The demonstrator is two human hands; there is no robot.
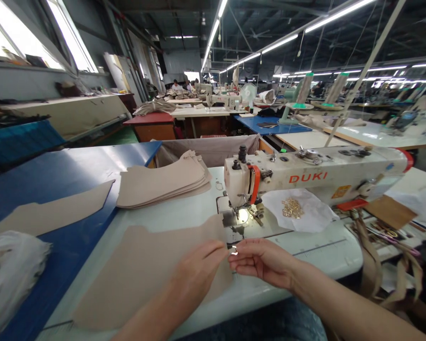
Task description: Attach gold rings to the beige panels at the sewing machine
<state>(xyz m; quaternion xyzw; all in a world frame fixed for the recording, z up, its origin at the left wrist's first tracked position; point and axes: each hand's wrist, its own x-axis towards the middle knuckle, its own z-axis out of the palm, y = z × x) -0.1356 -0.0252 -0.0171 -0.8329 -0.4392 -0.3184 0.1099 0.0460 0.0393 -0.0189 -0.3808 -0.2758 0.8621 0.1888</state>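
On a pale green sewing table (184, 215) in a long factory hall lit by tube lights, the left hand (195, 272) and right hand (261, 260) pinch a small metal ring (234, 250) between their fingertips, just before the Duki sewing machine (315, 177). Beige fabric (142, 265) lies under the left hand; more cut pieces (163, 182) are stacked behind, beside a blue table (57, 173).

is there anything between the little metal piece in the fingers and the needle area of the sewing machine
Nothing visible. The small metal piece, pinched between left hand and right hand, sits just in front of the presser foot; only the beige fabric panel lies flat below.
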